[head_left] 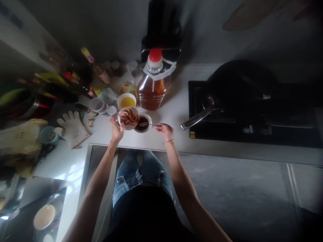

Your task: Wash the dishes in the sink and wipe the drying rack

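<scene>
smeared bowl gripped at edge by left hand, tilted beside dark-sauce bowl on counter. spoon pinched in right hand, tip over or in dark sauce, contact not discernible. hands held apart. sauce could be dripped on counter if smeared bowl is overtipped; yellow-liquid bowl, crowded just behind, could be nudged if smeared bowl is swung back.

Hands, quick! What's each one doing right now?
Left hand: closed on the sauce-smeared bowl, gripping its edge.
Right hand: closed on the spoon, its far end in the dark sauce bowl.
</scene>
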